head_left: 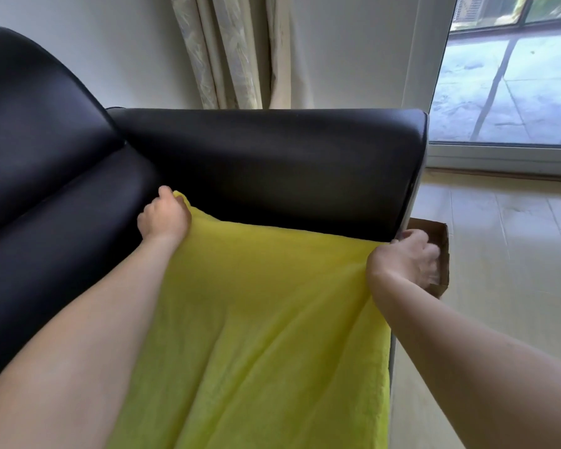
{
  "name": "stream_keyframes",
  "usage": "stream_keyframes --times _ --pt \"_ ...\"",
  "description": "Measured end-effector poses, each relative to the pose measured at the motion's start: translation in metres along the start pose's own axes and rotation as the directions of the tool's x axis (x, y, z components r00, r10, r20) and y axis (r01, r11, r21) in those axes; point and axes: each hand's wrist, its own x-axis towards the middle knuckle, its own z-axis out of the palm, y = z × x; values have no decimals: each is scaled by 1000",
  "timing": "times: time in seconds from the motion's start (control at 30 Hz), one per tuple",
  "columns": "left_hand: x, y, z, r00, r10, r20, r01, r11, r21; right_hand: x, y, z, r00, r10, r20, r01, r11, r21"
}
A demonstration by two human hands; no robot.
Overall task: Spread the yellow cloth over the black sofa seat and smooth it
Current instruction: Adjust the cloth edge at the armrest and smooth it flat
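Observation:
A yellow cloth [266, 312] lies stretched over the black sofa seat [55, 254], reaching from the bottom of the view up to the foot of the armrest [272, 157]. My left hand [164, 215] grips the cloth's far left corner against the seat. My right hand [405, 257] grips the far right corner at the sofa's front edge. Soft folds run down the cloth's middle.
The curved black backrest [30, 108] rises at the left. A brown cardboard box [441, 254] sits on the pale tiled floor [499, 286] just beyond my right hand. Curtains [234, 50] hang behind the armrest, and a glass door [506, 76] is at the right.

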Motion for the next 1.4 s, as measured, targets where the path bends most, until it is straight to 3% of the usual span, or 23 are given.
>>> stream_keyframes --times 0.1,0.2,0.23,0.3,0.33,0.37,0.43,0.5,0.57,0.63,0.77,0.87,0.97,1.1,1.3,1.4 --pt "-11 5 4 982 132 -137 -114 985 132 -13 0 0 935 -349 -66 330 922 -204" --pt "-44 16 11 951 248 -186 -247 969 26 -22 22 1 846 -530 65 513 772 -375" --pt "-54 18 16 964 245 -101 -250 968 -32 -22 32 -1 834 -543 103 532 739 -413" --pt "-65 16 30 966 170 197 -152 983 -100 -27 45 -4 815 -565 124 563 726 -394" --pt "-64 13 37 933 125 338 -101 991 -89 -30 45 -4 765 -631 129 630 691 -356" --pt "-62 10 42 897 93 432 -78 996 -51 -36 41 -1 669 -729 147 729 604 -322" --pt "-55 11 47 862 76 501 -88 996 -1 -45 28 9 416 -870 265 900 352 -257" --pt "-51 13 47 864 107 491 -114 993 -16 -52 10 20 275 -816 509 961 225 -160" --pt "-50 7 45 909 146 389 -135 989 -57 -46 1 30 213 -691 691 977 172 -130" --pt "-47 -8 45 936 120 329 -94 991 -94 -34 3 36 181 -580 794 983 136 -125" --pt "-37 -32 45 863 93 497 12 979 -204 -16 12 38 142 -591 794 988 130 -80" --pt "-26 -30 41 866 131 483 -89 990 -109 -17 10 44 135 -595 793 990 114 -84" --pt "-33 -6 43 928 222 299 -233 972 3 -14 4 49 124 -560 819 991 116 -71" --pt "-51 4 58 871 193 452 -193 980 -46 -8 -4 54 94 -546 832 993 106 -43" --pt "-26 -10 66 848 248 468 -251 966 -58 0 5 34 82 -565 821 995 87 -39" --pt "-19 -14 68 855 238 461 -250 968 -35 17 17 13 132 -557 820 991 77 -106"
